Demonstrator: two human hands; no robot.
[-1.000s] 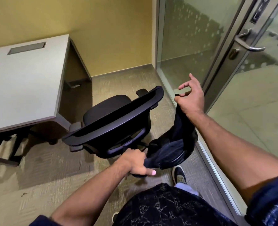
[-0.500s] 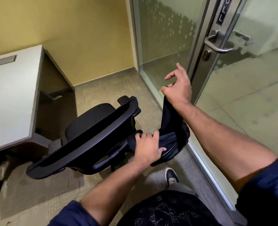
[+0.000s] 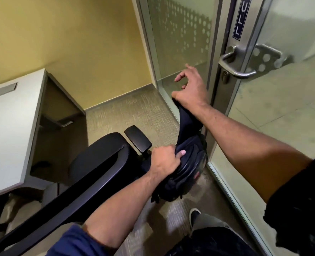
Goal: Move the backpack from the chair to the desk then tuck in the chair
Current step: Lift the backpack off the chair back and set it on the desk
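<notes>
- left hand [image 3: 165,160] fisted tight, thumb poking out, forearm angled up from bottom-left
- right hand [image 3: 191,89] raised higher, loosely curled, index finger sticking out

The scene is evenly and rather brightly lit from overhead, with a warm cast on the yellow wall [image 3: 70,43]. Deep shadow is seen under the desk [image 3: 7,126] at left. Soft glare is spread over the frosted glass door [image 3: 291,52] at far right. Straight lines are bowed by wide-angle distortion toward the edges. Slight motion blur is noticed on the near carpet [image 3: 171,218].
</notes>
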